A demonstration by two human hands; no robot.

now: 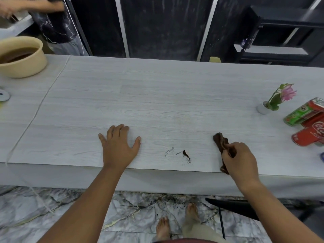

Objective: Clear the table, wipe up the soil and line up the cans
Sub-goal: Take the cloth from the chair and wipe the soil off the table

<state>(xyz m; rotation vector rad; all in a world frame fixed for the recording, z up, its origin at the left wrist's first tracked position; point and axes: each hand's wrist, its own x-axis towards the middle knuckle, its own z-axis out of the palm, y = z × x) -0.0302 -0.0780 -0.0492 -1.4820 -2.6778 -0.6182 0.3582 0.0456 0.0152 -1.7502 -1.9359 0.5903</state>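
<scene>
While the left hand (117, 144) lies flat with fingers spread on the worktop (157, 95), the right hand (239, 159) pinches a brown cloth (221, 142) near the front edge. Between the hands lies a thin smear of soil (185, 154). Three cans (306, 123) lie tipped together at the far right, beside a small flower vase (263, 107). A tan bowl (22, 65) sits far left.

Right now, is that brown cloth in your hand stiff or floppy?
Likely floppy: the brown cloth bunches into folds where the right hand grips it, and its lower end hangs limp at the table edge. Probably light too, since fingers alone hold it up.
</scene>
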